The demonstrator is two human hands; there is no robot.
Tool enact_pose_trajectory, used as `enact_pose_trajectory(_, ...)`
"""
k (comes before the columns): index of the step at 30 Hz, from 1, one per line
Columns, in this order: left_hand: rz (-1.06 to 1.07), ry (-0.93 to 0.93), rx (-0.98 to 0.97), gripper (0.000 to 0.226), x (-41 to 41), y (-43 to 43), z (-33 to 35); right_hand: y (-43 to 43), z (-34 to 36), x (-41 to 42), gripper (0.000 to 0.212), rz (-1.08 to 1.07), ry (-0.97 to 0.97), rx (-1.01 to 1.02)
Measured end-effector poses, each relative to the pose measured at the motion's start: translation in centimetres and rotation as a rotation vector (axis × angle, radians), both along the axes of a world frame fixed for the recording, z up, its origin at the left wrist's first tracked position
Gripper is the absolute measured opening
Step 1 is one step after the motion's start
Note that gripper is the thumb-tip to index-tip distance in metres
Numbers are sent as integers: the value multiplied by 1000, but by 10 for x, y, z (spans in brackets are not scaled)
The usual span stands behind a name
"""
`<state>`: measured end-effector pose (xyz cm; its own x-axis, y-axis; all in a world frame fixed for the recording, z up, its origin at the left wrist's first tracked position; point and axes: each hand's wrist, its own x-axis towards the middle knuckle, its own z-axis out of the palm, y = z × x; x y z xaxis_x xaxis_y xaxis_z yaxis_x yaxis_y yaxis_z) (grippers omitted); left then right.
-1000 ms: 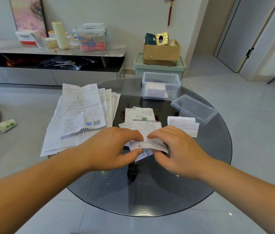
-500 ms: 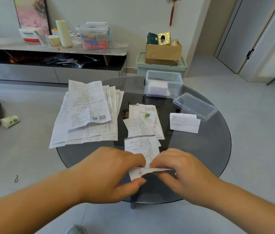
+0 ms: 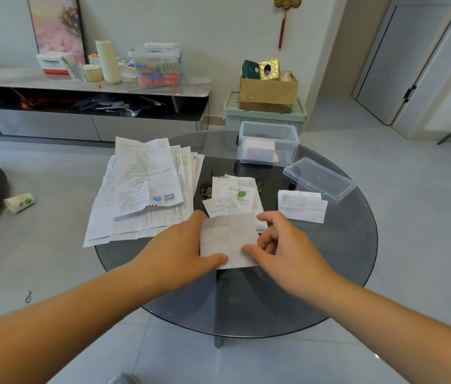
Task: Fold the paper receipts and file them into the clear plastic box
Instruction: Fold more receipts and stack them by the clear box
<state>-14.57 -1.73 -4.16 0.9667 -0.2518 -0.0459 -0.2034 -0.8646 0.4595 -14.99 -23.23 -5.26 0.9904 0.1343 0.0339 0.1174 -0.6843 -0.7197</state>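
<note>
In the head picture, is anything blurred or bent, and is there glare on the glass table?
Head view: the left hand, right hand and receipt are fairly sharp; the lens tilts the door frame; the glass table shows soft reflections, no harsh glare.

I see a round smoked-glass worktop on a pale grey tiled floor that is glossy under soft, even light. Behind it is a white wall with a framed pinkish picture and a red hanging knot ornament. A low media console runs along that wall, with a marbled top, a dark open shelf and grey drawers. Just right of it, a mint-green storage bin bears an open cardboard box. Far right is a grey door with a dark handle. At left, a paper cup lies on its side on the floor.
</note>
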Motion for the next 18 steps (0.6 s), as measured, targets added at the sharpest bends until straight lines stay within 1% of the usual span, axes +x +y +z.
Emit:
enact_pose_trajectory(4, 26, -4, 0, 89, 1, -4, -6, 10, -2, 2, 74, -52, 7, -149)
enact_pose_trajectory(6, 7, -14, 22, 93, 3, -4, -8, 15, -4, 0, 78, -53, 1, -256)
enact_pose_trajectory(8, -20, -4, 58, 89, 5, -2, -9, 17, -6, -2, 77, -48, -32, -330)
enact_pose_trajectory(13, -80, 73, 155, 66, 6, 1, -6, 6, -8, -3, 75, 6, -33, -360)
enact_pose_trajectory(18, -119, 191, 142, 62, 17, 10, 2, -1, -3, -1, 69, 48, 4, -372)
